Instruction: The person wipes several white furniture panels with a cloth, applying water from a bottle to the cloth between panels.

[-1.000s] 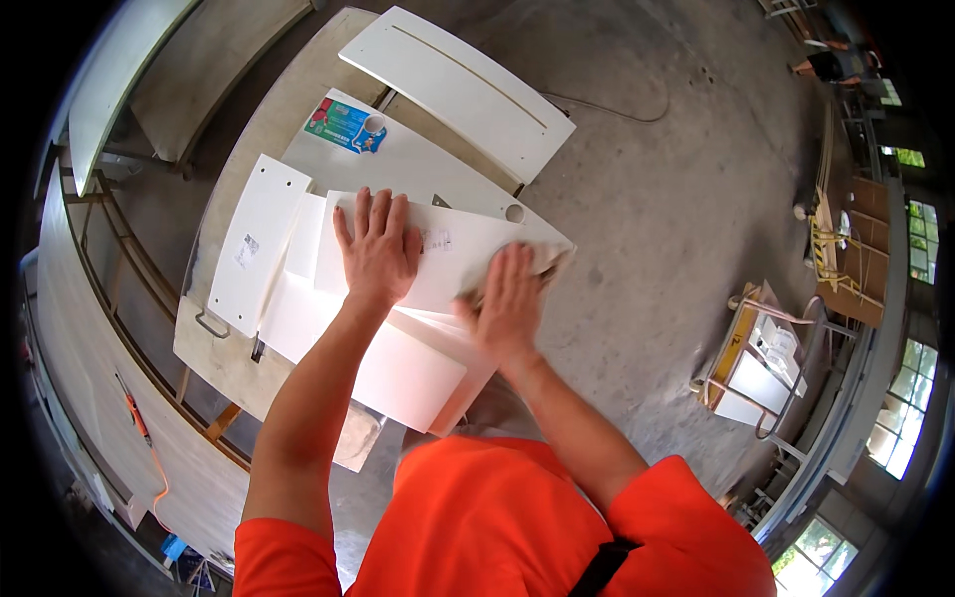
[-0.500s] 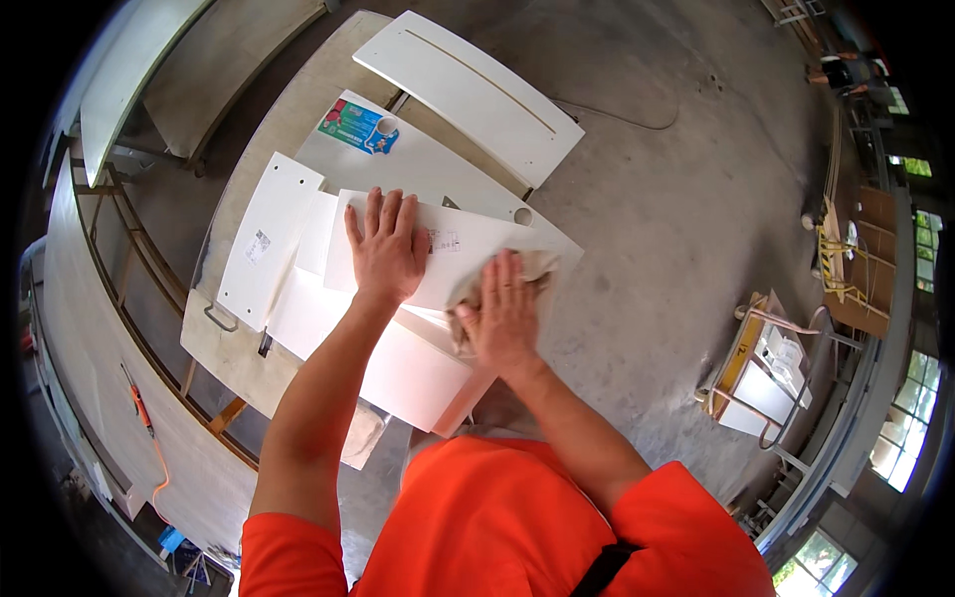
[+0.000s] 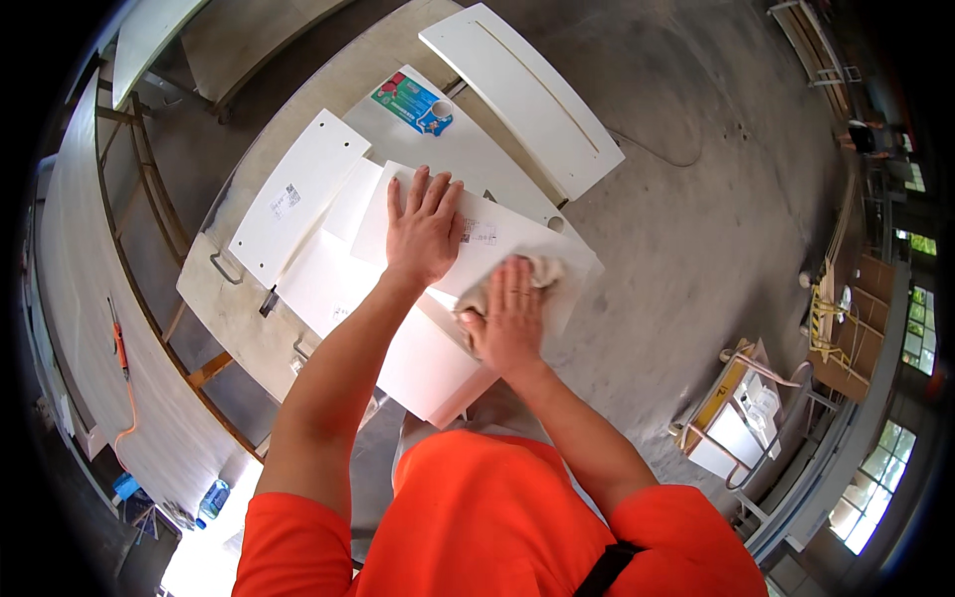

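Note:
My left hand (image 3: 423,237) lies flat on a white panel (image 3: 532,235), fingers spread near its far left end, next to a printed label. My right hand (image 3: 509,323) presses a beige cloth (image 3: 546,271) onto the panel's near right part, its fingers stretched over the cloth. The cloth is bunched and partly hidden under that hand. The panel lies at a slant over other white panels, one of which, a wide white panel (image 3: 423,376), reaches toward my body. To the left, another white panel (image 3: 301,199) has small holes and a label.
A worktable (image 3: 214,291) bears the panels. A colourful packet (image 3: 406,99) and a roll of tape (image 3: 442,109) lie at the back, beside a grooved white panel (image 3: 527,95). A trolley (image 3: 731,418) stands right; an orange-handled tool (image 3: 120,348) lies on a board at left.
The whole view has shifted, so the table appears farther right. My right hand and the cloth have slid slightly left over the panel. My left hand stays in place on it.

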`<action>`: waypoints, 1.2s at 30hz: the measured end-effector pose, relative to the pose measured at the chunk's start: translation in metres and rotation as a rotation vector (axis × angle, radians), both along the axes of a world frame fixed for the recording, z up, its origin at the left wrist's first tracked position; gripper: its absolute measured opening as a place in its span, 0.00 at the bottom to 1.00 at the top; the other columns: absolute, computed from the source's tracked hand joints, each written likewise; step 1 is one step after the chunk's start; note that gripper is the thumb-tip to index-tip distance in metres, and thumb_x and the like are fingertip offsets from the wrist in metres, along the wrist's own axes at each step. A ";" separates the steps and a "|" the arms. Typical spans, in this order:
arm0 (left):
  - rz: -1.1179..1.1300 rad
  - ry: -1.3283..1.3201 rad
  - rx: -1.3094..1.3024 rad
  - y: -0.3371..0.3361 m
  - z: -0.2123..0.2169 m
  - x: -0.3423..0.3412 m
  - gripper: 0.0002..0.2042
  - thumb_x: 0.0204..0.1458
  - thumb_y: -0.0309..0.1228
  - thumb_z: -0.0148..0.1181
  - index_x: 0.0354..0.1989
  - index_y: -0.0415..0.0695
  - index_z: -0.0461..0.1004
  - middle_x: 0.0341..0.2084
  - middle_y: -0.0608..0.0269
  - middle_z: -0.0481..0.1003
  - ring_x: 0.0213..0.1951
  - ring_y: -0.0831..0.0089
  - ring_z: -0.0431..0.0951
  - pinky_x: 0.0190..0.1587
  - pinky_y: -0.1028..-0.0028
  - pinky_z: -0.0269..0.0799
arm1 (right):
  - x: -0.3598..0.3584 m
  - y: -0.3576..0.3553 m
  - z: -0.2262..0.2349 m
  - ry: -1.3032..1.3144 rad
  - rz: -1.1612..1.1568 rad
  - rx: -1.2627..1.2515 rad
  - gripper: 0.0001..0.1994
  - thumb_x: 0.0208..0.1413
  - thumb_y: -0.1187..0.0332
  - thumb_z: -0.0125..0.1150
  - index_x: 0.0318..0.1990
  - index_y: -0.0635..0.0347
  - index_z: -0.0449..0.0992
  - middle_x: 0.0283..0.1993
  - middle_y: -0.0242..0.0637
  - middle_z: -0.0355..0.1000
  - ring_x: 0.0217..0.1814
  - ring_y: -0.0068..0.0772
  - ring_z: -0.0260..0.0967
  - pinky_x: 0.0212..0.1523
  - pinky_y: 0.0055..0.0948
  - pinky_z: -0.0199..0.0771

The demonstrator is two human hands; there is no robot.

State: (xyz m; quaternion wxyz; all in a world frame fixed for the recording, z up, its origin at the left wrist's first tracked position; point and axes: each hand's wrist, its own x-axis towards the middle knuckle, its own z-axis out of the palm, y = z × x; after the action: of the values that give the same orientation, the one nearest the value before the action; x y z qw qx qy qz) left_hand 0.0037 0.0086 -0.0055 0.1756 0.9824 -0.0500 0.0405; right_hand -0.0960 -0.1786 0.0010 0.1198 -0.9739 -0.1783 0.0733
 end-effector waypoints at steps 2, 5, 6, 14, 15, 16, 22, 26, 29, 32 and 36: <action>-0.031 -0.021 -0.060 -0.004 0.003 0.003 0.22 0.66 0.39 0.47 0.67 0.49 0.67 0.69 0.63 0.65 0.76 0.57 0.51 0.77 0.43 0.33 | 0.010 0.036 -0.004 0.000 0.166 0.037 0.41 0.65 0.44 0.51 0.73 0.71 0.58 0.81 0.56 0.44 0.85 0.55 0.37 0.80 0.55 0.37; -0.026 -0.049 -0.140 0.003 -0.001 0.002 0.21 0.65 0.38 0.48 0.65 0.49 0.69 0.69 0.63 0.66 0.76 0.56 0.52 0.77 0.44 0.33 | 0.016 0.002 0.005 0.032 0.145 -0.058 0.38 0.66 0.46 0.52 0.73 0.70 0.59 0.81 0.54 0.45 0.85 0.54 0.38 0.79 0.54 0.41; -0.013 -0.047 -0.146 0.004 -0.002 0.000 0.21 0.65 0.38 0.48 0.65 0.49 0.69 0.69 0.63 0.66 0.76 0.56 0.52 0.77 0.44 0.33 | 0.010 -0.024 0.005 0.003 0.108 -0.044 0.39 0.66 0.46 0.53 0.73 0.71 0.58 0.81 0.55 0.45 0.85 0.55 0.38 0.78 0.55 0.44; -0.017 -0.041 -0.163 -0.004 0.004 0.000 0.21 0.65 0.39 0.48 0.63 0.47 0.70 0.70 0.61 0.64 0.76 0.56 0.52 0.77 0.44 0.34 | 0.029 0.030 0.002 0.012 0.196 0.018 0.41 0.64 0.48 0.55 0.75 0.69 0.54 0.82 0.53 0.44 0.85 0.54 0.36 0.78 0.54 0.45; -0.021 -0.022 -0.177 -0.004 0.003 -0.002 0.21 0.65 0.39 0.49 0.63 0.46 0.70 0.70 0.60 0.64 0.76 0.56 0.52 0.77 0.44 0.34 | 0.027 0.019 0.003 0.024 0.217 -0.010 0.41 0.64 0.48 0.56 0.75 0.69 0.55 0.82 0.52 0.44 0.85 0.54 0.37 0.78 0.54 0.45; 0.014 -0.049 -0.227 -0.001 0.001 0.000 0.21 0.65 0.39 0.50 0.63 0.47 0.71 0.71 0.58 0.63 0.76 0.56 0.52 0.77 0.45 0.34 | 0.030 0.000 0.004 0.020 0.254 -0.039 0.40 0.64 0.48 0.56 0.75 0.68 0.55 0.82 0.51 0.45 0.85 0.54 0.38 0.78 0.54 0.46; 0.682 -0.009 0.049 0.012 -0.011 -0.019 0.26 0.63 0.40 0.52 0.65 0.37 0.66 0.72 0.48 0.58 0.75 0.51 0.53 0.77 0.49 0.37 | 0.068 -0.122 0.000 -0.173 0.091 0.087 0.32 0.67 0.57 0.54 0.71 0.71 0.61 0.78 0.54 0.54 0.81 0.59 0.47 0.76 0.54 0.52; 0.719 -0.059 -0.108 0.013 -0.018 -0.022 0.26 0.62 0.39 0.52 0.64 0.34 0.64 0.67 0.48 0.64 0.72 0.51 0.57 0.75 0.50 0.43 | 0.152 -0.087 0.008 -0.089 0.184 0.190 0.18 0.66 0.57 0.57 0.54 0.62 0.76 0.55 0.49 0.75 0.61 0.56 0.68 0.61 0.52 0.65; 0.626 -0.058 -0.063 0.019 -0.016 -0.022 0.25 0.62 0.37 0.52 0.65 0.36 0.65 0.66 0.52 0.66 0.72 0.54 0.58 0.74 0.51 0.46 | 0.176 -0.066 0.010 0.168 0.312 0.202 0.18 0.67 0.53 0.57 0.30 0.55 0.76 0.30 0.43 0.76 0.37 0.54 0.74 0.39 0.50 0.71; 0.566 -0.031 -0.028 0.023 -0.016 -0.025 0.24 0.62 0.36 0.52 0.65 0.38 0.66 0.67 0.55 0.65 0.72 0.58 0.58 0.74 0.52 0.47 | 0.172 -0.022 0.012 0.306 0.252 0.207 0.20 0.70 0.52 0.52 0.30 0.56 0.74 0.30 0.44 0.76 0.35 0.56 0.75 0.36 0.49 0.72; 0.531 -0.003 -0.038 0.027 -0.007 -0.017 0.24 0.63 0.36 0.51 0.65 0.40 0.66 0.68 0.58 0.65 0.73 0.59 0.57 0.75 0.50 0.45 | 0.206 0.056 -0.004 0.251 0.359 0.014 0.25 0.73 0.48 0.42 0.33 0.57 0.75 0.32 0.46 0.79 0.37 0.55 0.77 0.39 0.49 0.75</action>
State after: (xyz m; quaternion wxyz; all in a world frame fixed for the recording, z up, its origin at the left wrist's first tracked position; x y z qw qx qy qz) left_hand -0.0129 0.0352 -0.0126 0.1773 0.9575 0.2098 0.0874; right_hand 0.1095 -0.1226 -0.0028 0.1328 -0.9090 -0.3328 0.2130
